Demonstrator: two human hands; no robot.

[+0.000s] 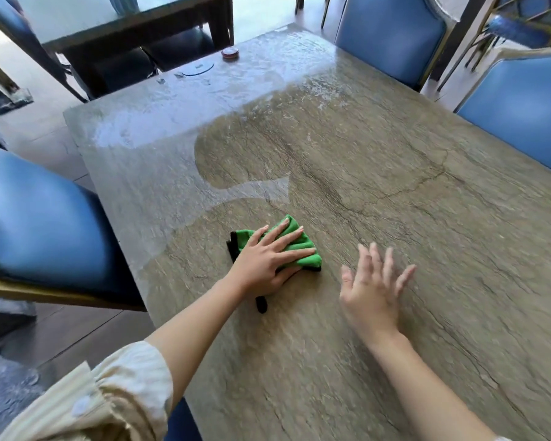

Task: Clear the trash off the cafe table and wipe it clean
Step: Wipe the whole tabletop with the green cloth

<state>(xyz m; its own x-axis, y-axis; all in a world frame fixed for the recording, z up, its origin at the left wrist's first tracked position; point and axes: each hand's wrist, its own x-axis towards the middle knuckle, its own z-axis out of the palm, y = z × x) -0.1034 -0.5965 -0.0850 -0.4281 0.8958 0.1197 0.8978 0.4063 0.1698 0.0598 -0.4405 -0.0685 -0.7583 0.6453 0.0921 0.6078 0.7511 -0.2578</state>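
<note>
The green cloth [295,246] is pressed flat against the table [395,192] near its left edge by the left hand [264,265] — fingers spread; the right hand [371,291] is held open, fingers splayed — nothing grasped

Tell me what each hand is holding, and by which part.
The left hand presses flat on the top of the folded green cloth, fingers spread over it, not gripping. The right hand holds nothing, open above the table.
</note>
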